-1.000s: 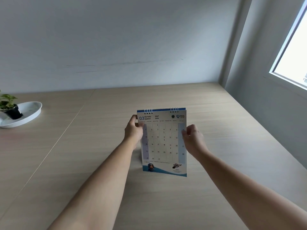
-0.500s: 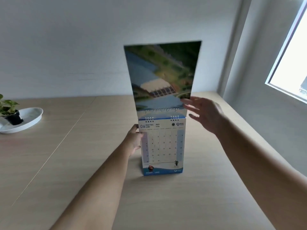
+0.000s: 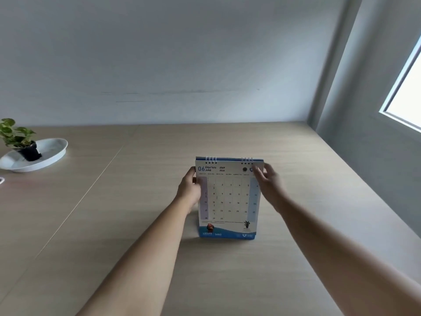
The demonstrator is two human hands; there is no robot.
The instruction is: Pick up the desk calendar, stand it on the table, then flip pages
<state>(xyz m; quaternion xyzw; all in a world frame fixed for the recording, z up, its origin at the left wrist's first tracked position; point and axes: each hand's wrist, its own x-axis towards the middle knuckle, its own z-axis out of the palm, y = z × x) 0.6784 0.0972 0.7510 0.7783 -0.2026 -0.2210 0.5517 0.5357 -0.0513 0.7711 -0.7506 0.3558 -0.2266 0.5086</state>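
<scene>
Standing calendar (image 3: 227,199) on table (image 3: 136,224) | left hand (image 3: 190,190) grip clamped on left edge | right hand (image 3: 268,185) fingers apart at top-right corner

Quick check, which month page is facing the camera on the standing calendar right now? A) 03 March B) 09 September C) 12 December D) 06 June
D: the desk calendar stands on the table with "06 JUNE" printed at its top left, held at its sides by the left hand and the right hand.

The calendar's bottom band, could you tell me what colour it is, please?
Blue, with a wavy upper edge, along the foot of the desk calendar; the head view shows it.
</scene>
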